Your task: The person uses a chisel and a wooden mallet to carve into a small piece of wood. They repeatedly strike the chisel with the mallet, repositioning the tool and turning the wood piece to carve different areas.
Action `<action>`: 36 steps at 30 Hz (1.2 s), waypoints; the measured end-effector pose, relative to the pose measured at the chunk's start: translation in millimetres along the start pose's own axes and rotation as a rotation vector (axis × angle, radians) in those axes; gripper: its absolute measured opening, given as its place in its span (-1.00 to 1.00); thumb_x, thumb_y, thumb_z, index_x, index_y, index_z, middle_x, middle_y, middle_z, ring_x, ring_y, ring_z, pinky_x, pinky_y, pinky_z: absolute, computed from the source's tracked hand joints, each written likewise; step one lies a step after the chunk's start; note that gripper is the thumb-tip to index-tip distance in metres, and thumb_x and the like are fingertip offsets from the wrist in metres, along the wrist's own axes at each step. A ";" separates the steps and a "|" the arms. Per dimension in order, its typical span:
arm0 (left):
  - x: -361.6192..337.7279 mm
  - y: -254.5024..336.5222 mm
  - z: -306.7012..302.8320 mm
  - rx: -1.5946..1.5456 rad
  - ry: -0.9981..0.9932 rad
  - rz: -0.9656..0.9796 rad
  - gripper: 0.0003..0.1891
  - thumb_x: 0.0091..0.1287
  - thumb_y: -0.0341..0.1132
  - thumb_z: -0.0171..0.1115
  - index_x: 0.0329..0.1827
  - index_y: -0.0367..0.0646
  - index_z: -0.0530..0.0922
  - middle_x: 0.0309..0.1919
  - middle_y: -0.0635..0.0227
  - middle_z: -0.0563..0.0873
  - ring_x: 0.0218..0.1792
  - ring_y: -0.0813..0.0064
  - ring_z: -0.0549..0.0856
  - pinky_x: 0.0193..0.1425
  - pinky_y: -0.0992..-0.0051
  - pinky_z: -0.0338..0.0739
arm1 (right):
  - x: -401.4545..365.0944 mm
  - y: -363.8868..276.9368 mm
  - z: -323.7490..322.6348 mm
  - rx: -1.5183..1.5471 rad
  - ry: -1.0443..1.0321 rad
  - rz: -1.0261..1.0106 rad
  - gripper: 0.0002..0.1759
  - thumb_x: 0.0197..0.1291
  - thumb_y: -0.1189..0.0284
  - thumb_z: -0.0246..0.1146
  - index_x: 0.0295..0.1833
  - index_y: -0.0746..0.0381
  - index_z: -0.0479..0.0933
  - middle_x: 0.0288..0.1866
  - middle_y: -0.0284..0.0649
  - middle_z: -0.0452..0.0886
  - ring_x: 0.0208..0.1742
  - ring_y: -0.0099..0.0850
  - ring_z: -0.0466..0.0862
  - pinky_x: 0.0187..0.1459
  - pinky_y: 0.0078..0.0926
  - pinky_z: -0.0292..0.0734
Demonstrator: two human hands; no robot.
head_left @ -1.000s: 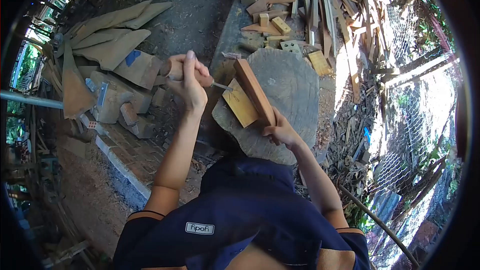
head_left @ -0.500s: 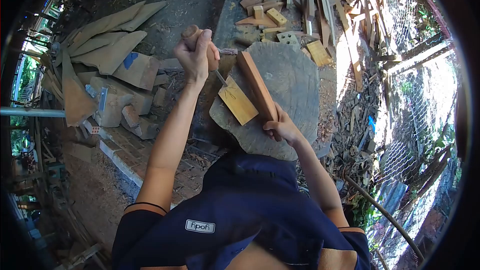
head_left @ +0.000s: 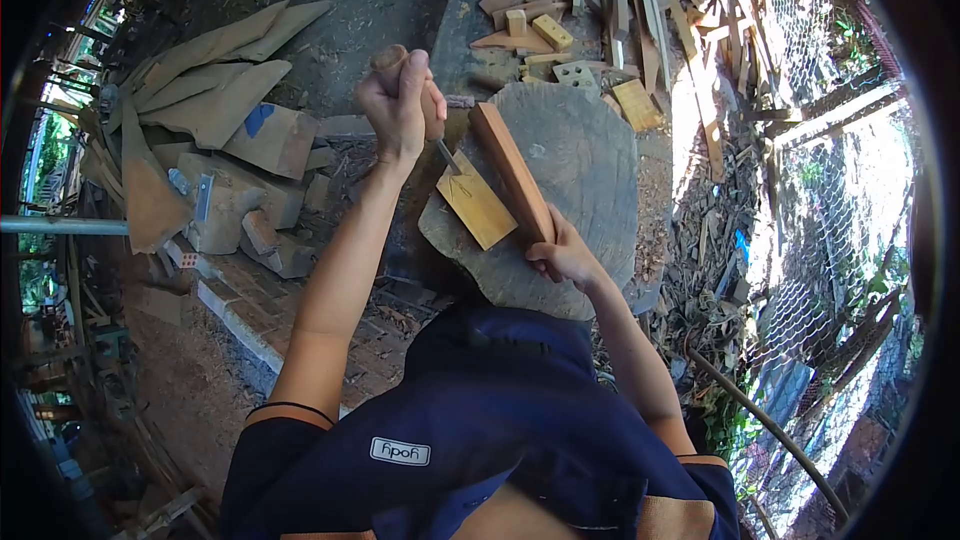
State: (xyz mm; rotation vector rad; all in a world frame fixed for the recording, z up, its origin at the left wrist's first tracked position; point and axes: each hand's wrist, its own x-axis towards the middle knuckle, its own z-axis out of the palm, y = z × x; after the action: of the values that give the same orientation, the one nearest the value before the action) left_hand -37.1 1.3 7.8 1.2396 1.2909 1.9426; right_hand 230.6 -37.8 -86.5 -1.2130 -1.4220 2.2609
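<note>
My left hand (head_left: 396, 112) is closed around the wooden handle of a chisel (head_left: 446, 155). The metal blade slants down, its tip on the upper end of a yellowish wood block (head_left: 478, 208) with dark pencil-like lines. That block lies flat on the left part of a round wooden stump (head_left: 585, 170). In my right hand (head_left: 566, 255) is the near end of a long reddish-brown wooden bar (head_left: 510, 162), fingers wrapped round it. The bar stretches forward over the stump, just right of the block, with its far end close to the chisel handle.
Wood blocks and offcuts (head_left: 552, 32) lie beyond the stump, with long strips (head_left: 640, 0) at the back right. Curved boards (head_left: 215, 100) are piled on the left. Wire mesh (head_left: 830, 210) borders the right side, and wood scraps (head_left: 705, 250) cover the ground there.
My left hand and the chisel handle have shifted slightly to the right, while the tip stays at the block's upper end. The bar's far end has moved slightly left.
</note>
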 end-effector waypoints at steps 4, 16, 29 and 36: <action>-0.2 -0.4 2.7 -0.003 0.023 0.001 -0.57 0.48 -0.03 0.23 -0.41 -0.24 0.51 -0.60 0.37 0.53 -0.66 0.56 0.54 -0.64 0.48 0.45 | -2.2 -5.4 1.4 -0.019 0.011 0.020 -0.18 0.05 0.64 0.24 0.48 0.10 0.18 -0.56 -0.32 0.45 -0.65 -0.52 0.49 -0.71 -0.59 0.26; -6.1 -2.6 24.0 -0.016 -0.117 0.015 -0.79 0.40 -0.35 0.30 -0.40 -0.21 0.51 -0.66 0.47 0.54 -0.72 0.67 0.54 -0.68 0.58 0.39 | -12.8 -88.6 5.3 -0.435 0.303 -0.295 -0.11 0.03 0.55 0.26 0.54 0.20 0.14 -0.21 -0.09 0.57 -0.34 -0.33 0.61 -0.35 -0.40 0.51; -15.7 -19.3 28.4 0.125 -0.081 0.052 -0.84 0.11 -0.50 0.37 -0.39 -0.17 0.50 -0.54 0.53 0.56 -0.46 0.73 0.52 -0.31 0.56 0.47 | -71.2 -238.9 22.7 -1.358 0.507 -1.056 -0.05 -0.04 0.62 0.27 0.55 -0.12 0.24 -0.31 -0.07 0.64 -0.34 -0.12 0.76 -0.24 -0.18 0.70; -15.5 -16.7 28.8 0.102 -0.028 0.116 -0.84 0.11 -0.49 0.36 -0.39 -0.20 0.50 -0.55 0.51 0.54 -0.47 0.72 0.50 -0.34 0.55 0.47 | -64.1 -229.1 24.4 -1.773 0.477 -0.670 0.00 -0.06 0.75 0.21 0.58 -0.06 0.23 0.05 0.01 0.72 -0.20 -0.21 0.80 -0.20 -0.39 0.79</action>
State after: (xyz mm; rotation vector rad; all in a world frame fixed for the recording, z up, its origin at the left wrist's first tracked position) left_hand -5.8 9.3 -9.6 1.4161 1.3460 1.9520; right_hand 199.5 28.3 141.2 -0.9854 -2.8442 -0.1402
